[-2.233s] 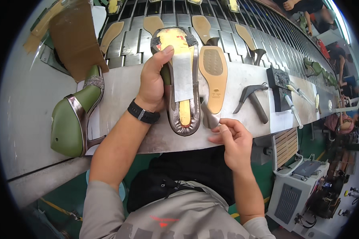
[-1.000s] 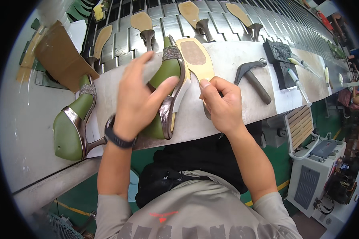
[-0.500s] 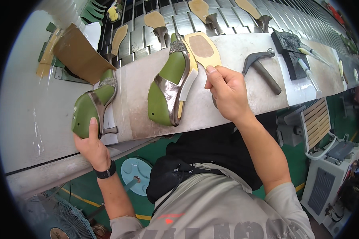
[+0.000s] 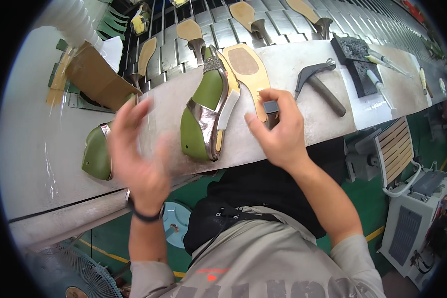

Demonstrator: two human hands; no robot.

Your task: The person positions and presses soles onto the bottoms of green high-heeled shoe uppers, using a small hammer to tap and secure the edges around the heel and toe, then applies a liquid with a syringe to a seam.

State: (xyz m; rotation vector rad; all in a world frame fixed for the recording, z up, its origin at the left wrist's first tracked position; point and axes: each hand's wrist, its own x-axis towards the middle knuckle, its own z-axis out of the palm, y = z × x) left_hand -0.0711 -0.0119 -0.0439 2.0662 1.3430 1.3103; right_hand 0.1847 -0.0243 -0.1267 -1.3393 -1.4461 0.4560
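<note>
My left hand (image 4: 139, 149) is blurred, fingers apart, holding nothing. It hovers over a green shoe (image 4: 95, 156) with a metallic strap and partly hides it. A second green shoe (image 4: 208, 92) lies mid-table, with a white strip (image 4: 228, 110) along its sole edge. Touching its upper end is a tan sole (image 4: 261, 78) with a brown forepart patch and a dark heel (image 4: 271, 106) standing up. My right hand (image 4: 285, 131) is around that heel, thumb and fingers apart, not visibly gripping it.
A hammer (image 4: 327, 94) lies right of my right hand. Beyond it are black blocks (image 4: 361, 79) and brushes (image 4: 377, 79). Several heeled soles (image 4: 189, 31) rest on the slatted metal conveyor (image 4: 223, 32) behind. Brown cardboard (image 4: 97, 74) stands at the back left.
My left hand has let go of the left shoe and moved up and right. My right hand has lowered the sole onto the table and opened around its heel.
</note>
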